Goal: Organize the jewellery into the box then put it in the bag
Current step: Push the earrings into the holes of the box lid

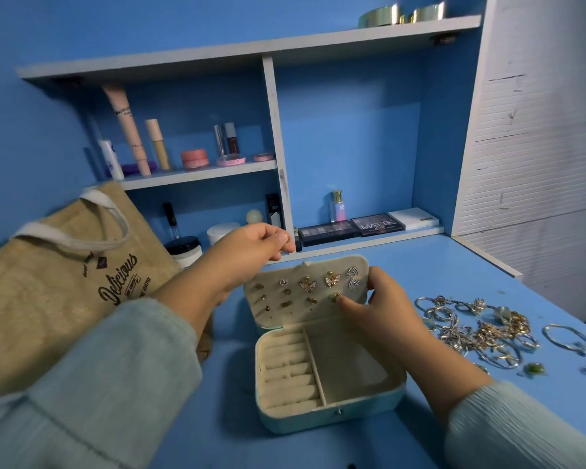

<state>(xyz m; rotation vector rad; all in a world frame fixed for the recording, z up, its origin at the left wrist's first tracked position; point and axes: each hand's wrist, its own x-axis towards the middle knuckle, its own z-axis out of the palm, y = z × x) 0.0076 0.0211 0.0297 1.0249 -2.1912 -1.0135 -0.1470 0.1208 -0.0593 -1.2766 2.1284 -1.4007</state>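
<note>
your jewellery box (329, 377) sits open mid-desk (437, 265), earrings (308, 285) pinned in its lid. your right hand (383, 306) pinches a stud (334, 297) against the lid; left hand (251, 252) curls behind the lid's edge. loose jewellery pile (481, 330) lies right; jute bag (65, 282) left, shelf cosmetics (170, 147) behind.

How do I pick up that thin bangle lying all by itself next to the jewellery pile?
Pinch the silver bangle from above, on its far right rim. It lies flat on the blue desk as an open loop, so one finger can slip inside and the thumb outside. That side faces away from the tangled jewellery pile, so nothing else gets dragged along.
</note>
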